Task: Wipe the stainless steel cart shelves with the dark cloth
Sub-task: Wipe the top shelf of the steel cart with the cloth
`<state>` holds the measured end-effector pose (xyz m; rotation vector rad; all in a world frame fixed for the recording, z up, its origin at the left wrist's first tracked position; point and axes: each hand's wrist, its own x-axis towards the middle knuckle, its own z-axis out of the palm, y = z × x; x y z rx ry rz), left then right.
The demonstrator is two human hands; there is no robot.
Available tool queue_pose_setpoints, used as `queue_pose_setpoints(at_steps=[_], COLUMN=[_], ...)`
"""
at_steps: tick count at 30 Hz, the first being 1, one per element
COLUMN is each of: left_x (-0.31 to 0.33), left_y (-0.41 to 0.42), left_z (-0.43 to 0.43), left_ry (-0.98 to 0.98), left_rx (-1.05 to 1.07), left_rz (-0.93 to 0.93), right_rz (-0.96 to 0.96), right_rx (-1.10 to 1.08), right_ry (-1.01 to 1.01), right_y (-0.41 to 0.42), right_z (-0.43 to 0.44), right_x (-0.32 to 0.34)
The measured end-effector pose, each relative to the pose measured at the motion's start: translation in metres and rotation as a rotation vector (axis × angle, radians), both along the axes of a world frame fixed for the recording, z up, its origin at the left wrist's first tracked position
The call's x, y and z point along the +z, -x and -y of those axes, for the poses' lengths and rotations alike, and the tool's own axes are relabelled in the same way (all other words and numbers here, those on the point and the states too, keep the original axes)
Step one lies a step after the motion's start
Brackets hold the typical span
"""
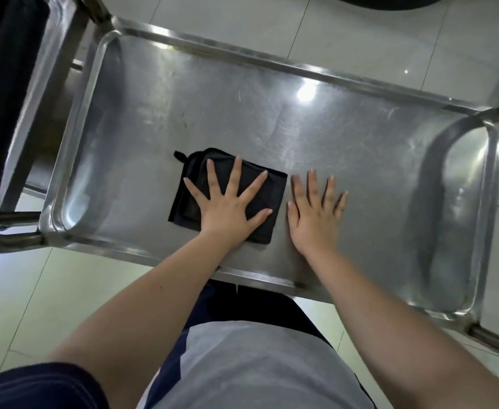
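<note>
Nothing here can be read: no text, label, brand, number or sign; the cloth (pixel 187 206) is plain dark fabric; the shelf (pixel 272 113) is bare steel with only glare and scuffs on it.

The cloth (pixel 230 196) was black against the silver-grey steel shelf (pixel 345 149). The floor (pixel 360 31) tiles were pale grey-white, and the shirt (pixel 257 364) was grey with navy panels.

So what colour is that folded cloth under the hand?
Black, the cloth; seen clearly in the head view.
</note>
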<state>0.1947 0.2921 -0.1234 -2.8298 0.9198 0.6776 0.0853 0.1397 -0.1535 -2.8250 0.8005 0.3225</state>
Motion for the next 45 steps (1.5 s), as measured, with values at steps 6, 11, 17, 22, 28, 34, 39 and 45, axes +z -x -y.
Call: queue_pose_setpoints(at_steps=[6, 11, 17, 22, 28, 34, 39, 45], left_x=[-0.002, -0.001, 0.001, -0.001, -0.002, -0.006, -0.006, -0.007], left_y=[-0.062, -0.068, 0.034, 0.059, 0.055, 0.062, 0.085, 0.084], left_z=[0.039, 0.043, -0.027, -0.062, -0.056, -0.055, -0.014, -0.014], left_ry=[0.043, 0.052, 0.013, 0.017, 0.038, 0.065, 0.032, 0.074], left_rx=[0.083, 0.090, 0.052, 0.056, 0.093, 0.102, 0.098, 0.032], left_rz=[-0.004, -0.019, -0.023, -0.020, 0.030, 0.053, 0.044, 0.047], right_rz=[0.086, 0.045, -0.033, -0.043, 0.027, 0.016, 0.028, 0.038], right_rx=[0.018, 0.015, -0.006, 0.016, 0.164, 0.102, 0.094, 0.101], right_ry=[0.052, 0.062, 0.033, 0.030, 0.027, 0.068, 0.074, 0.051], right_y=[0.012, 0.010, 0.005, 0.008, 0.056, 0.071, 0.069, 0.071], right_z=[-0.005, -0.004, -0.003, -0.002, 0.004, 0.006, 0.005, 0.009], right_x=[-0.007, -0.005, -0.002, 0.000, -0.001, -0.002, -0.003, -0.002])
